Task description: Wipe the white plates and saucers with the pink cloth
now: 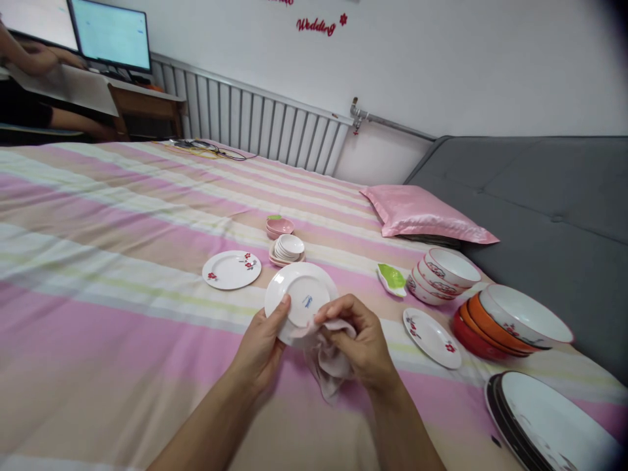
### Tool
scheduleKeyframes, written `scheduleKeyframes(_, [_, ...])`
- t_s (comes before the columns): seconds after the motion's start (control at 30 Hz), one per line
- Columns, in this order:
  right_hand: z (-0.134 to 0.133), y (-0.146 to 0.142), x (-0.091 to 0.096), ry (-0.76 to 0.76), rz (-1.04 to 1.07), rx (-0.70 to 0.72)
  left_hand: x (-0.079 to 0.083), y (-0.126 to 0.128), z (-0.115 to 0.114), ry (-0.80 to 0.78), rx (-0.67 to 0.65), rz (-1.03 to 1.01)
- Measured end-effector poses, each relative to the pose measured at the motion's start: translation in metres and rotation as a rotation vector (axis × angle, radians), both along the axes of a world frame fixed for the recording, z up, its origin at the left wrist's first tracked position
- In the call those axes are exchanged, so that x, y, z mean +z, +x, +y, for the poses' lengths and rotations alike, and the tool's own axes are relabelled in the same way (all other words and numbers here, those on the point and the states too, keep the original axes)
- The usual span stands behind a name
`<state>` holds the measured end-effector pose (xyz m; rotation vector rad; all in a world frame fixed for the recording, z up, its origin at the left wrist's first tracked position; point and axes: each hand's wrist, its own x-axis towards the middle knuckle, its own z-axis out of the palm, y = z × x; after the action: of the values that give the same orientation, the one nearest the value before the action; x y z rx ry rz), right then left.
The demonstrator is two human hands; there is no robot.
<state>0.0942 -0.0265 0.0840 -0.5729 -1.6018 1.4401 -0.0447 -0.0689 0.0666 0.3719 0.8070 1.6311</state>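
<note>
A white plate [277, 294] is held up with its underside facing me, a small blue mark at its middle. My left hand [262, 343] grips its lower left edge, thumb on the underside. My right hand [360, 340] is closed around a pale pink cloth [331, 366] and presses it against the plate's lower right side. Beyond the plate stand a small stack of white dishes [290, 246] and pink bowls [280, 227]. A white plate with red flowers [230, 269] lies flat to the left.
On the right are a leaf-shaped dish [392, 279], stacked bowls [454, 265], a flowered plate [432, 337], larger orange and white bowls [524, 314] and big plates [554, 418]. A pink pillow [426, 212] rests by the grey headboard [534, 190]. Another person's arm [29, 59] shows at a desk.
</note>
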Motion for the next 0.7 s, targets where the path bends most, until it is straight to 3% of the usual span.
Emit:
scheduleKeyframes(0.13, [0.010, 0.000, -0.008, 0.139, -0.020, -0.289, 0.001, 0.005, 0.000, -0.019, -0.051, 0.018])
scheduleKeyframes(0.33, [0.016, -0.002, -0.015, 0.605, -0.236, -0.552, 0.002, 0.006, 0.000, -0.025, -0.031, -0.013])
scheduleKeyframes(0.53, [0.016, 0.002, -0.014, 0.841, -0.409, -0.520, -0.003, 0.002, 0.004, -0.024, 0.019, -0.025])
scheduleKeyframes(0.7, [0.016, 0.003, -0.015, 0.927, -0.509, -0.418, 0.000, -0.001, 0.005, -0.004, 0.130, -0.049])
